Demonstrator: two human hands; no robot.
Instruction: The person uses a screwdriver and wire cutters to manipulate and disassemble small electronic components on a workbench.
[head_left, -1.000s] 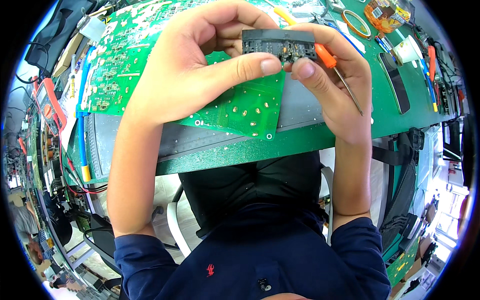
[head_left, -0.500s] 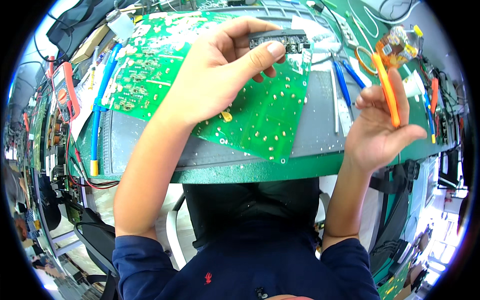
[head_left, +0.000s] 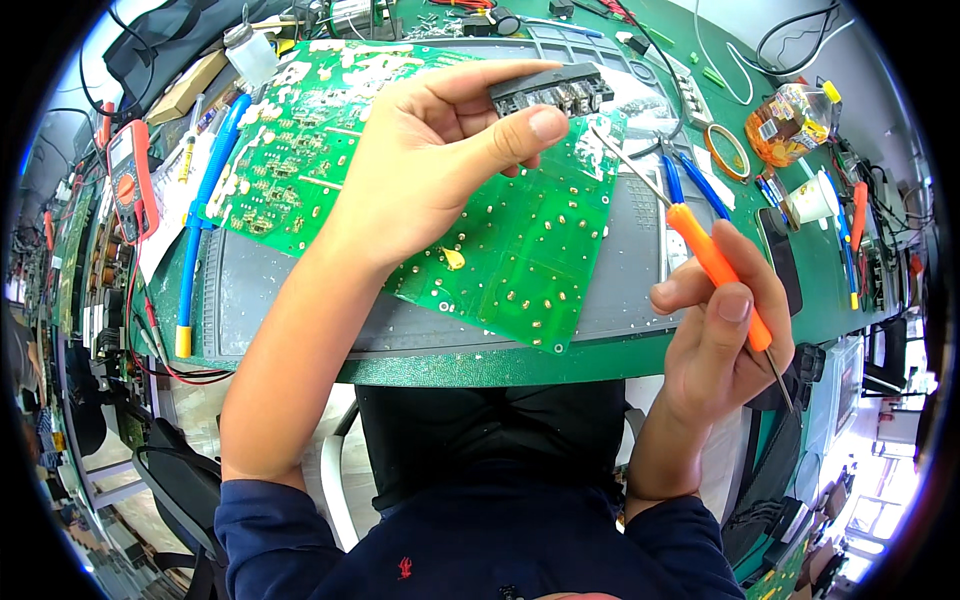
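My left hand (head_left: 440, 150) grips a black terminal block (head_left: 552, 92) with metal contacts along its near side, thumb in front and fingers behind. It is held over a large green circuit board (head_left: 500, 250), which lies on a grey mat (head_left: 310, 300). My right hand (head_left: 725, 330) pinches a screwdriver with an orange handle (head_left: 715, 262) between thumb and fingers. Its thin metal shaft points up and left, the tip close to the right end of the terminal block. A second length of shaft sticks out of the handle's lower end.
Pliers with blue handles (head_left: 705, 185), a tape roll (head_left: 727, 152), a bottle with a yellow cap (head_left: 795, 125) and a white cup (head_left: 812, 197) stand at the right. To the left lie a blue tube (head_left: 208, 190) and a red multimeter (head_left: 134, 180).
The screwdriver has turned in my right hand, so its shaft now points at the terminal block. My right fingers have closed round the handle. The terminal block has tilted slightly.
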